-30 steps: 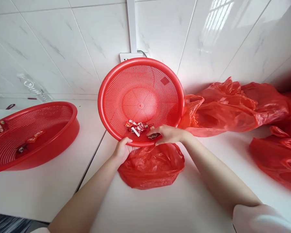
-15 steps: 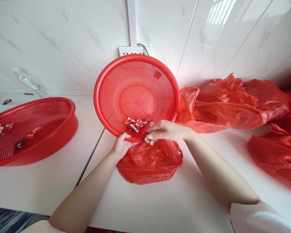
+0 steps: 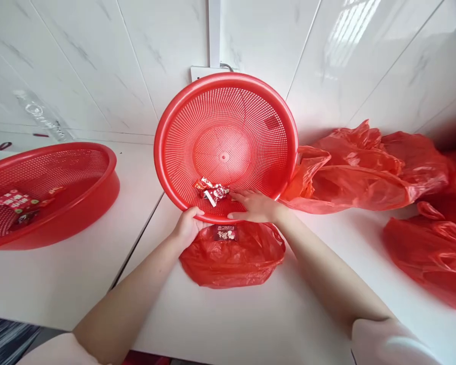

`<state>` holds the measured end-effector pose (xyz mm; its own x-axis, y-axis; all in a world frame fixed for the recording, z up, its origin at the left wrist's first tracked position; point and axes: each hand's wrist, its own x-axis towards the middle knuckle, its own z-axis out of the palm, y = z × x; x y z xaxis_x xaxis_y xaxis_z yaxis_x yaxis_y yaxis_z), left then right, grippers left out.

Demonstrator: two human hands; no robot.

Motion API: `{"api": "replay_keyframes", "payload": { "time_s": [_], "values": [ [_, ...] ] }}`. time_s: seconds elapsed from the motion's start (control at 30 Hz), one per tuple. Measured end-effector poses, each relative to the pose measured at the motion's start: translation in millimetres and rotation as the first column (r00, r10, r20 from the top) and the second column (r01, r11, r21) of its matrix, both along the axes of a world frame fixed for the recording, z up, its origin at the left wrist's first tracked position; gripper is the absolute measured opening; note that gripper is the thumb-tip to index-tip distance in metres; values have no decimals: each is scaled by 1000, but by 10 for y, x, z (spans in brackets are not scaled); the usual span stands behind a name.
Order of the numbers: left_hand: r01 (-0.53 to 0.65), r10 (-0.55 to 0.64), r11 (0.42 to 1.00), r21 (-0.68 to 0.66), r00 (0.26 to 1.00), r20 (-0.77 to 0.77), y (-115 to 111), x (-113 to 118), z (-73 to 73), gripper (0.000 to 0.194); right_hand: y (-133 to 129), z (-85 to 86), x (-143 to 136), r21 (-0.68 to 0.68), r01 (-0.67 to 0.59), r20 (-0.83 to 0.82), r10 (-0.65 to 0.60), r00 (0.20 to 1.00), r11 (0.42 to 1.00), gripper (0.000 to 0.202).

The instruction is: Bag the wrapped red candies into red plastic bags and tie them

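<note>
A round red mesh basket [image 3: 224, 78] stands tilted toward me at the centre, with several small wrapped packets [image 3: 213, 191] low inside it. My left hand [image 3: 187, 228] is closed on the basket's lower rim, thumb on top. My right hand [image 3: 253, 205] reaches over the rim into the basket, fingers spread beside the packets and holding nothing that I can see. Under the rim lies an open red plastic bag [image 3: 231, 268]. A dark packet with white print [image 3: 225, 232] rests in the bag's mouth.
Another red basket [image 3: 99, 203] with a few packets sits at the left. Red plastic bags [image 3: 365, 172] lie along the wall at the right, with another bag [image 3: 429, 248] nearer. A clear bottle [image 3: 41, 114] and a power strip [image 3: 199, 72] are at the back.
My right hand has let go of what it held above the bag and moved up into the basket, its fingers opened. A dark packet now shows in the bag. The basket has tipped further toward me.
</note>
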<state>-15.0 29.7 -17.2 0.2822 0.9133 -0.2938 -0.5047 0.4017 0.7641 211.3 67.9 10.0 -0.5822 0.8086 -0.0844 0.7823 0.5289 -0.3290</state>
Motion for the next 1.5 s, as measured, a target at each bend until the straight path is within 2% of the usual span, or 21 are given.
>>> {"api": "replay_keyframes", "payload": {
  "time_s": [0.1, 0.17, 0.23, 0.27, 0.33, 0.47, 0.53, 0.6, 0.73, 0.87, 0.9, 0.97, 1.03, 1.1, 1.17, 1.23, 1.3, 1.4, 1.5],
  "values": [
    [-14, 14, 1000, 5, 1000, 13, 2, 8, 12, 35, 7, 112, 79, -73, -232, -209, 213, 955, 970, 78],
    [-29, 29, 1000, 8, 1000, 9, 4, 10, 21, 33, 20, 157, 109, -118, -303, -358, 244, 901, 946, 55],
    [-34, 34, 999, 1, 999, 3, 5, 10, 28, 31, 28, 171, 110, -189, -294, -470, 176, 865, 937, 37],
    [-36, 36, 999, -1, 999, 1, 7, 10, 31, 31, 29, 172, 105, -231, -287, -518, 132, 845, 930, 35],
    [-35, 35, 999, -3, 999, 2, 10, 10, 33, 33, 23, 169, 93, -325, -303, -613, 44, 789, 896, 37],
    [-35, 35, 999, 13, 999, 7, 16, 10, 24, 35, -2, 159, 84, -499, -408, -742, -133, 657, 764, 51],
    [-28, 28, 999, 24, 1000, 3, 19, 7, 12, 36, -14, 147, 79, -530, -452, -771, -185, 610, 717, 59],
    [-13, 13, 999, 30, 1000, -2, 23, 2, 0, 37, -23, 128, 68, -529, -477, -789, -201, 580, 702, 61],
    [11, -11, 999, 36, 1000, 0, 28, -8, -9, 39, -49, 120, 30, -482, -485, -798, -136, 587, 730, 56],
    [40, -40, 999, 10, 999, -13, 30, -19, -8, 39, -105, 204, -32, -463, -459, -709, -7, 705, 758, 34],
    [41, -41, 999, 16, 999, -26, 30, -21, -11, 39, -114, 223, -49, -442, -440, -685, 22, 728, 782, 33],
    [34, -31, 998, 49, 998, -62, 29, -24, -23, 37, -112, 222, -77, -334, -350, -649, 56, 759, 875, 37],
    [29, -22, 997, 68, 994, -107, 22, -19, -38, 33, -79, 149, -91, -141, -170, -592, 55, 804, 975, 40],
    [20, -9, 997, 72, 988, -153, 5, -4, -51, 25, -28, 20, -92, 37, 15, -469, 4, 883, 999, 46],
    [6, 9, 997, 79, 982, -187, -15, 15, -55, 19, 18, -114, -85, 112, 76, -300, -39, 953, 991, 62],
    [-12, 30, 996, 93, 980, -195, -29, 29, -48, 20, 43, -191, -74, 99, 29, -168, -12, 986, 995, 69],
    [-22, 37, 996, 85, 982, -183, -26, 28, -34, 23, 44, -180, -58, 69, -33, -134, 42, 990, 997, 64],
    [-9, 17, 999, 48, 987, -161, 4, 2, -12, 23, 29, -38, -7, 25, -104, -202, 107, 974, 994, 54],
    [-4, 11, 999, 49, 991, -136, 31, -23, -2, 27, 22, 116, 65, -62, -242, -322, 210, 923, 968, 48]
  ]
}}
